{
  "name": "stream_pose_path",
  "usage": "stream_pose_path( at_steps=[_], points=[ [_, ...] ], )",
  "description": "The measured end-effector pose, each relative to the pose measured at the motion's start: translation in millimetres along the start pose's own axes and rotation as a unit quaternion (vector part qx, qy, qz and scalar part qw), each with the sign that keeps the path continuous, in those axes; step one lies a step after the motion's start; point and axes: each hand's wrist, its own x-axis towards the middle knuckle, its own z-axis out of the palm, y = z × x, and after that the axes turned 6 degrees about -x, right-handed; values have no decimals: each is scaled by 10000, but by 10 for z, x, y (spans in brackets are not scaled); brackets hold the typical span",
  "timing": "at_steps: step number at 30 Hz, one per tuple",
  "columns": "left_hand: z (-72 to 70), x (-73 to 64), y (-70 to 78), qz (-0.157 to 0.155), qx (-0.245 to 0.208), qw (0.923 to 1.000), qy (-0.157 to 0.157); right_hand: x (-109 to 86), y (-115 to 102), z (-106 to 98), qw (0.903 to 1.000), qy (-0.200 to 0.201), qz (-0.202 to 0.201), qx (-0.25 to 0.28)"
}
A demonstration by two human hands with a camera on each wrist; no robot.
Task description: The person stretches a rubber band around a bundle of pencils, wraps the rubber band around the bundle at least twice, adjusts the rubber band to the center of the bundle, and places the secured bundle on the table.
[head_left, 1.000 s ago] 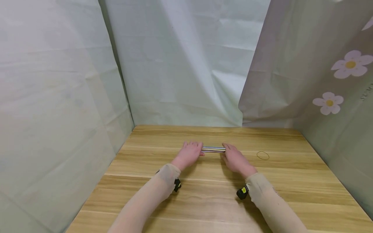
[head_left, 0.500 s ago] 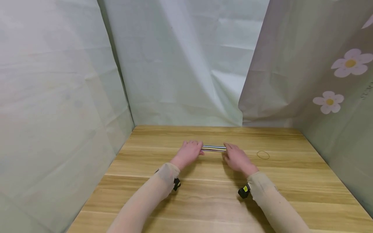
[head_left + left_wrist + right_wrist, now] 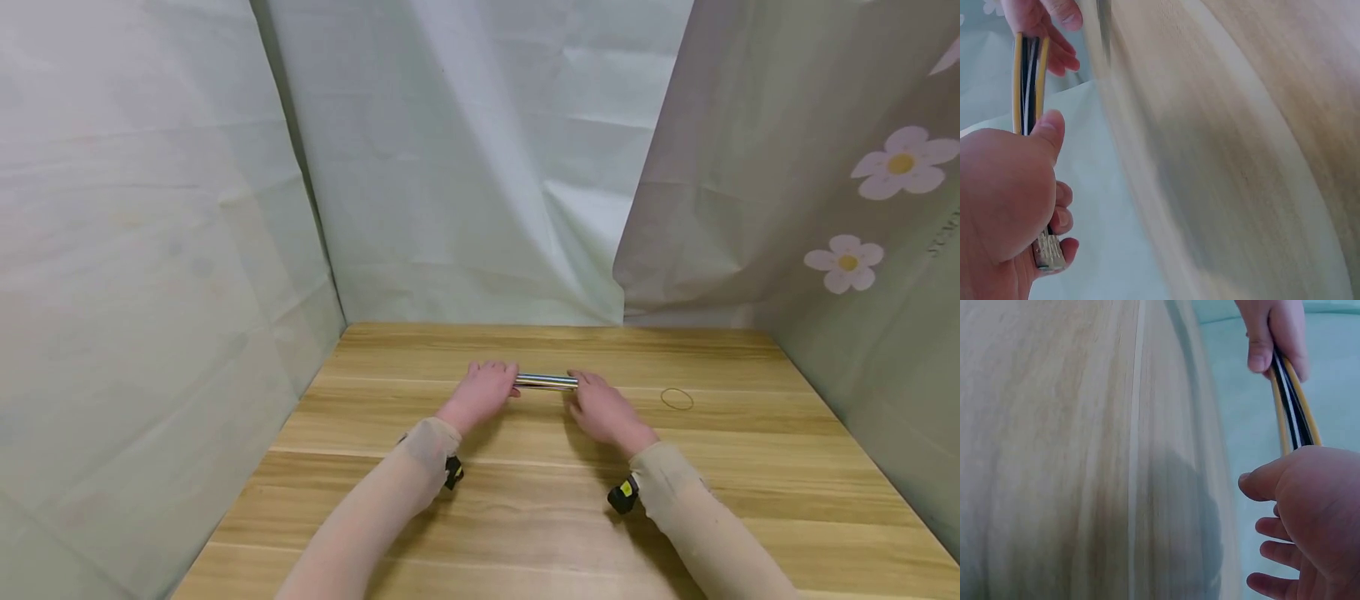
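Note:
A bundle of several thin pencils (image 3: 546, 382), striped yellow, black and white with silvery ends, lies level between both hands, a little above the table. My left hand (image 3: 480, 395) grips it, fingers curled round one end; in the left wrist view the silvery ends (image 3: 1049, 253) poke out below the palm. At the other end is my right hand (image 3: 606, 410). Its palm meets the bundle's tips, while the thumb and fingers (image 3: 1279, 553) stand apart, loosely bent. The exact contact at the right palm is partly hidden.
A thin yellowish rubber band (image 3: 677, 399) lies on the wooden table (image 3: 525, 517), right of my right hand. Pale cloth curtains (image 3: 465, 167) hang behind and at both sides, with printed flowers on the right. Each wrist carries a small black camera (image 3: 623, 496).
My right hand drew slightly away to the right, then came back left against the bundle's end. The left hand keeps its grip and has shifted slightly left.

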Motion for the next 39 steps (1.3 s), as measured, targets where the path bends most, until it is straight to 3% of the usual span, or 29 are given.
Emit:
stream_pose_path(
  at_steps=[9, 14, 24, 28, 36, 39],
  points=[
    [-85, 22, -3, 105, -472, 9988, 49, -26, 47, 2, 9994, 134, -134, -304],
    [-93, 13, 17, 44, -459, 9989, -44, -10, -29, -37, 9991, 176, -237, -317],
    [-38, -14, 8, 13, -389, 9992, -44, -37, -6, -8, 9997, 187, 185, -5],
    [-67, -24, 10, 59, -386, 9992, -47, -31, -52, -31, 9997, 175, 118, -153],
    [-74, 1, 2, 171, -216, 9995, -181, -38, -63, -61, 9949, 345, -23, -947],
    [-71, 9, 14, 186, -215, 9993, -222, -43, -39, -70, 9979, 249, -59, -588]
  ],
)
